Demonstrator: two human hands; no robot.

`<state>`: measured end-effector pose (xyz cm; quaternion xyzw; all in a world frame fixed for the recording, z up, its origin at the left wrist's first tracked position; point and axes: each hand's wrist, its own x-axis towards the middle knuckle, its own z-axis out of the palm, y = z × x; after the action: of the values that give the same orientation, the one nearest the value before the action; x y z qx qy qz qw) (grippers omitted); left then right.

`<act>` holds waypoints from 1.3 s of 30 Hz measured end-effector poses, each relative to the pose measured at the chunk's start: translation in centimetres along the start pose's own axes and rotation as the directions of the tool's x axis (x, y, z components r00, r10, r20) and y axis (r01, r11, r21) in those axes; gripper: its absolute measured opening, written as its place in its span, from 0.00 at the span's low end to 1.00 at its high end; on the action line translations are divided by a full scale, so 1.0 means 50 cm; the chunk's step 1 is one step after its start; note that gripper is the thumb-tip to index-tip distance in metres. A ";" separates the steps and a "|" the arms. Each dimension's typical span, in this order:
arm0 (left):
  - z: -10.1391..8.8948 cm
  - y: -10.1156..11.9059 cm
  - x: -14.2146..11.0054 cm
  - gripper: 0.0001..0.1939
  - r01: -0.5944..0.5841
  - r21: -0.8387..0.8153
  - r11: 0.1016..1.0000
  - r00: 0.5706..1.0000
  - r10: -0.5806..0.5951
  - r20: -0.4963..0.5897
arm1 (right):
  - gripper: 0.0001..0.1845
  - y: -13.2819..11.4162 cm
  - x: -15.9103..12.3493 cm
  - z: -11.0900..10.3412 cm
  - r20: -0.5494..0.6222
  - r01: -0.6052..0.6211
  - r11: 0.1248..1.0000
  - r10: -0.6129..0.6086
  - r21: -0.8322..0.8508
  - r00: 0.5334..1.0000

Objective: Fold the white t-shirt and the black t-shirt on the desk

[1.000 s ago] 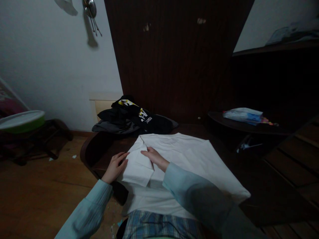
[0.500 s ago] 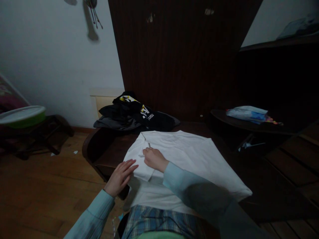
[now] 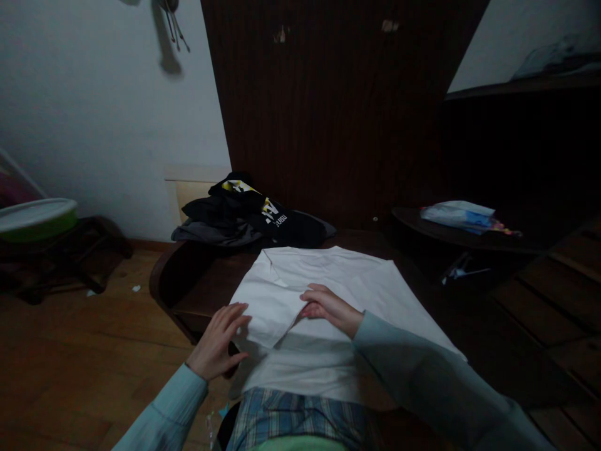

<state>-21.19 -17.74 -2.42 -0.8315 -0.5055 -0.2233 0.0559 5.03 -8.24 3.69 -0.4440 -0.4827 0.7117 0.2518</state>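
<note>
A white shirt [image 3: 361,294] lies spread over the dark wooden bench, its near edge hanging by my lap. Its left side is turned inward, with the sleeve [image 3: 267,313] lying flat on top. My right hand [image 3: 328,307] pinches the edge of that sleeve between thumb and fingers, lifting it slightly. At the shirt's left border rests my left hand [image 3: 220,341], fingers spread and fingertips on or very close to the cloth; it grips nothing.
Dark clothes [image 3: 248,216] with white and yellow print are heaped at the back of the bench [image 3: 197,300]. A plastic packet [image 3: 457,216] lies on a dark shelf at right. At left, a green and white basin [image 3: 40,219] sits on a low stool.
My right hand has moved right, drawing the sleeve edge out so the folded part lies flatter. My left hand has shifted slightly left and its thumb is more apart.
</note>
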 end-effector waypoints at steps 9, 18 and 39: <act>0.062 -0.021 -0.038 0.22 -0.015 0.181 0.983 0.989 0.041 -0.139 | 0.07 -0.028 0.077 -0.052 -0.058 0.213 0.775 -0.306 -0.594 0.950; 0.064 -0.029 -0.062 0.21 0.138 0.102 0.985 0.896 -0.080 -0.436 | 0.05 -0.081 0.273 0.029 -0.002 0.269 0.770 -0.332 -0.579 0.943; 0.036 -0.024 -0.083 0.13 0.331 -0.186 0.925 0.883 -0.374 -0.284 | 0.09 -0.077 0.348 0.078 -0.157 0.192 0.853 -0.301 -0.485 0.941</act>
<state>-23.27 -19.98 -5.95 -0.6810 -0.6170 -0.3924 0.0389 -6.99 5.20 0.96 -0.5034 -0.6593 0.4821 0.2820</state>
